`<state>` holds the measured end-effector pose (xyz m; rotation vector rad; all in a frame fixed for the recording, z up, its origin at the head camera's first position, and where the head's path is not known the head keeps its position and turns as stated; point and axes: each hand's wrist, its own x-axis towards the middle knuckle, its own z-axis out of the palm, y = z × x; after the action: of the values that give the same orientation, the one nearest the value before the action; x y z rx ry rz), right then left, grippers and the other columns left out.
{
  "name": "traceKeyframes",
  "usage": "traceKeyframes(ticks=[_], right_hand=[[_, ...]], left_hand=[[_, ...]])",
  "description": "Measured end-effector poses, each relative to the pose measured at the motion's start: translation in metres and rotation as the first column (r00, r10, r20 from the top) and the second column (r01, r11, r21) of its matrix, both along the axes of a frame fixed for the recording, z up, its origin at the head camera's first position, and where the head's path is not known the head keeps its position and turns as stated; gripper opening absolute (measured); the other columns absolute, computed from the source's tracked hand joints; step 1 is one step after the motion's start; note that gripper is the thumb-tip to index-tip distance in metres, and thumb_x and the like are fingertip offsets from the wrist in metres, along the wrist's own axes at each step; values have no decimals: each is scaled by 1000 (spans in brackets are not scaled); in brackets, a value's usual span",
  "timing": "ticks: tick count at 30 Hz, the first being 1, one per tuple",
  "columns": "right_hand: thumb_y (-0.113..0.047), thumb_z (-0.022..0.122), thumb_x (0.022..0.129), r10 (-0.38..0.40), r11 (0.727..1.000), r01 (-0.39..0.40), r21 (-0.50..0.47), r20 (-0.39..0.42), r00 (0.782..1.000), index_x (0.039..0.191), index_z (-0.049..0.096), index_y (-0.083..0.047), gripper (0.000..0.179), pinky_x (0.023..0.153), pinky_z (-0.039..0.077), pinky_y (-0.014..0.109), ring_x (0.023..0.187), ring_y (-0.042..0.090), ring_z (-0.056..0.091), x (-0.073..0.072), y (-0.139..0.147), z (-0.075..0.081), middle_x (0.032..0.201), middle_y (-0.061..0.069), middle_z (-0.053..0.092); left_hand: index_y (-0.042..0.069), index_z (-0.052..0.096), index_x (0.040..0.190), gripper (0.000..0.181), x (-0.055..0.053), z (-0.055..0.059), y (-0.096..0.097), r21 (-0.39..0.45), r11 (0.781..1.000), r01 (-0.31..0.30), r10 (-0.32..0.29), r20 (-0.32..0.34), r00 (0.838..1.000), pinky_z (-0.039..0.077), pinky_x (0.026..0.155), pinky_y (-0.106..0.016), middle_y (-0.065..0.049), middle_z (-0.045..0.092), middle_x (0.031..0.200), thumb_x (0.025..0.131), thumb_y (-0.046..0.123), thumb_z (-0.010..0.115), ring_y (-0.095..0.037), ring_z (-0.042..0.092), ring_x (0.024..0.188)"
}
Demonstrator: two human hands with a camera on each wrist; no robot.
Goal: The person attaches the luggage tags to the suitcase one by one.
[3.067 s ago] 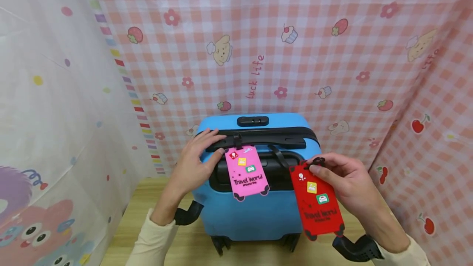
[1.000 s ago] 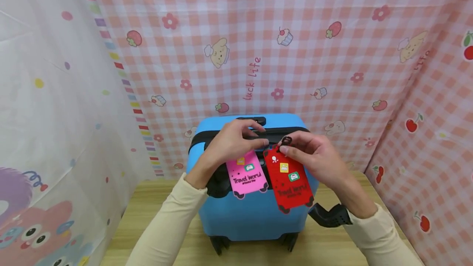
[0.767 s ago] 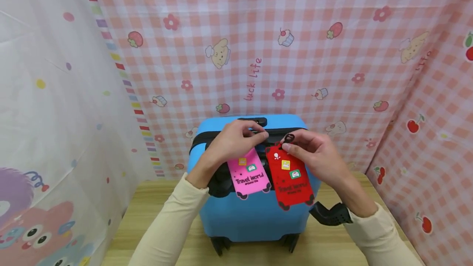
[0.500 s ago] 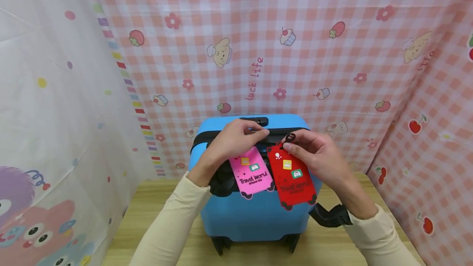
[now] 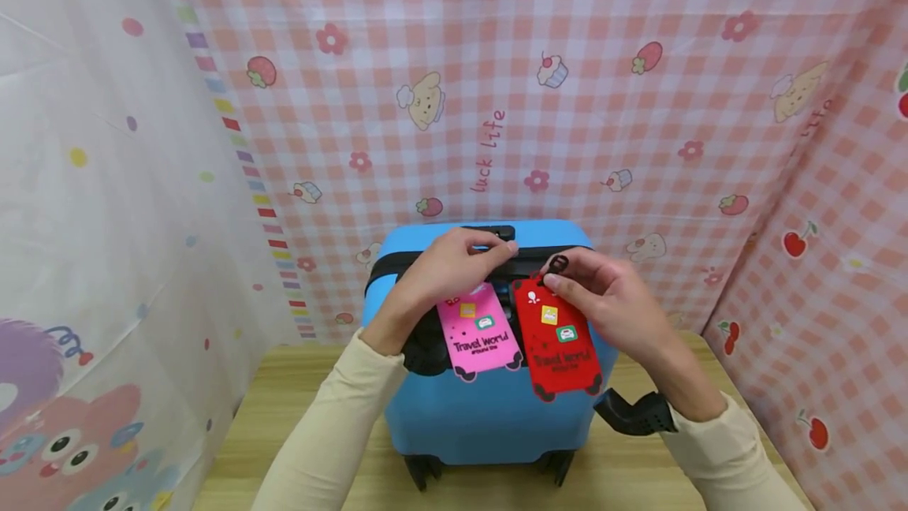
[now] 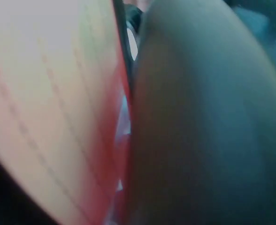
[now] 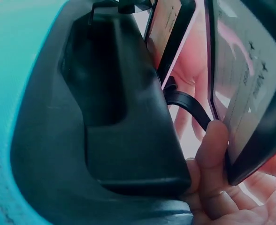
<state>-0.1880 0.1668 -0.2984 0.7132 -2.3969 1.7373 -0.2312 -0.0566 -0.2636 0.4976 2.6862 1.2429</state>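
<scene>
We find the right hand pinching the top corner of a red luggage tag between thumb and fingers, beside a small black buckle loop; the left hand reaches over the suitcase top, thumb extended, and we cannot tell whether its fingertips grip anything; its wrist view is too blurred to settle the point. A black strap runs from the handle side to the right fingertips; a pink luggage tag hangs just left of the red one, below the left hand; both tags lie in front of the blue hard-shell suitcase, its black handle close behind them. In our judgement, the strap could slip from the fingertips, given the small pinch; the two tags could snag, hanging so near each other; the left hand, blocking the person's view, could cause a misthreaded loop. Both tags read "Travel World" with "around the" beneath, dark on dark on the red; the card on the tag's back is not legible; the gingham curtain reads "luck life"; no suitcase brand is readable.
</scene>
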Motion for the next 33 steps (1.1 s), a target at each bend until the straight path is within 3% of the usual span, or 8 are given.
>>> traceKeyframes(ticks=[6, 11, 18, 24, 33], right_hand=[[-12, 61, 99, 37, 999, -36, 25, -26, 999, 110, 65, -2, 15, 64, 59, 37, 74, 22, 68, -6, -2, 2, 91, 11, 69], [-8, 59, 99, 101, 995, -101, 3, -53, 993, 109, 64, 0, 14, 63, 60, 38, 72, 23, 69, -12, 0, 1, 90, 10, 69], [-7, 58, 99, 128, 991, -129, -33, -31, 991, 109, 63, 2, 14, 64, 60, 38, 73, 23, 69, -16, 2, -5, 90, 7, 69], [-9, 59, 99, 122, 991, -122, -47, -4, 993, 109, 63, 1, 14, 66, 60, 38, 75, 23, 69, -15, 2, -5, 90, 7, 70], [-9, 59, 99, 123, 991, -123, -55, 2, 992, 109, 63, 1, 14, 68, 60, 37, 77, 22, 69, -15, 3, -5, 91, 5, 70]], left_hand=[[26, 72, 122, 33, -1, 1, -1, 62, 998, 7, -10, 48, 999, 51, 82, -34, 4, 65, 120, 95, 43, 63, -19, 62, 93], [22, 73, 120, 31, -2, 2, -1, 100, 994, 31, -40, 81, 996, 49, 89, -34, 3, 67, 121, 94, 37, 67, -17, 60, 102], [17, 65, 133, 41, -1, 1, -3, 142, 989, 52, -69, 122, 990, 49, 89, -36, 0, 72, 110, 93, 28, 70, -21, 63, 98], [16, 62, 136, 45, 0, 0, -1, 133, 990, 44, -59, 115, 992, 48, 94, -37, 0, 71, 115, 93, 24, 70, -18, 63, 103], [17, 69, 127, 35, 0, -1, 1, 96, 995, 34, -41, 72, 997, 50, 88, -34, 0, 68, 117, 93, 22, 69, -18, 61, 100]])
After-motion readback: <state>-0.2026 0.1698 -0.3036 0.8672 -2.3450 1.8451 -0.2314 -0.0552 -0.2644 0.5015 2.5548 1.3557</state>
